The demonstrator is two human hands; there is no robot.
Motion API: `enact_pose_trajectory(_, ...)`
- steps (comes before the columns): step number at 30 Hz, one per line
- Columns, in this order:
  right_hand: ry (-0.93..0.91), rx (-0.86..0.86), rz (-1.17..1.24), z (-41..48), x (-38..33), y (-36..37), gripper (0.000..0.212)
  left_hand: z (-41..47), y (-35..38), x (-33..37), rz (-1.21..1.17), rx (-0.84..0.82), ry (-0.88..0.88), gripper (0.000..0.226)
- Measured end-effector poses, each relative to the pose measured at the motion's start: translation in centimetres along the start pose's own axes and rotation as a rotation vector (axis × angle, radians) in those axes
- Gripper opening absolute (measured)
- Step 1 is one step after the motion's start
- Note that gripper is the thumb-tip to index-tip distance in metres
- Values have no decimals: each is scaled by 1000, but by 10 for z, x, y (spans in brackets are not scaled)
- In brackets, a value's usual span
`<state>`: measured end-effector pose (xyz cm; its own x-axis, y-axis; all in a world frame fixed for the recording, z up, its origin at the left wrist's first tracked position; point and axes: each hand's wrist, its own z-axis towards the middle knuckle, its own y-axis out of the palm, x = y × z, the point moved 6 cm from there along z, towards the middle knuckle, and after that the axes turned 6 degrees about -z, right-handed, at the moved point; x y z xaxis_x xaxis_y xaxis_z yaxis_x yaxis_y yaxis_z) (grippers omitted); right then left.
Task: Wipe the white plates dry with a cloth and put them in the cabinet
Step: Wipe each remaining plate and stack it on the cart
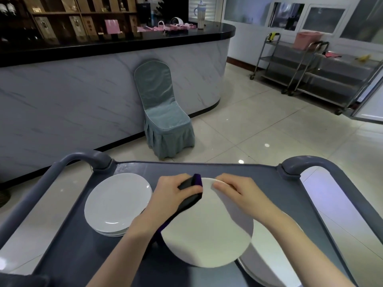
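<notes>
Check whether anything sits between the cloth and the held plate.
Nothing visible. The left hand holds the dark cloth directly against the held plate at its upper-left rim; the right hand grips its top edge.

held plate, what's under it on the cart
A plate stack peeks out right of the held plate, resting on the cart. Its count and most of its top are covered.
</notes>
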<state>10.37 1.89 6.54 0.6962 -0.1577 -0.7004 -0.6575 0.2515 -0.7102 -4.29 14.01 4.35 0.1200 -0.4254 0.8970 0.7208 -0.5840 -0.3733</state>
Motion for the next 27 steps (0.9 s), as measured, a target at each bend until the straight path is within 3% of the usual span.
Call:
enact_pose_trajectory(4, -19, 144, -25, -5, 5, 3, 18, -8, 6, -13, -48, 32, -80, 32)
enact_pose_trajectory(9, 203, 450, 289, -17, 30, -21, 21, -25, -4, -43, -213, 268, -315, 30)
enact_pose_trajectory(15, 180, 382, 263, -17, 23, -7, 22, 2, -15, -20, -62, 171, -177, 15)
enact_pose_trajectory(19, 106, 255, 152, -9, 8, 7, 19, 17, -12, -4, 75, -10, -30, 36)
enact_pose_trajectory(22, 57, 191, 82, -5, 1, 6, 21, 16, -3, 1, 108, -102, -8, 32)
enact_pose_trajectory(27, 186, 443, 294, -8, 17, -23, 24, -16, -10, -33, -163, 247, -276, 17)
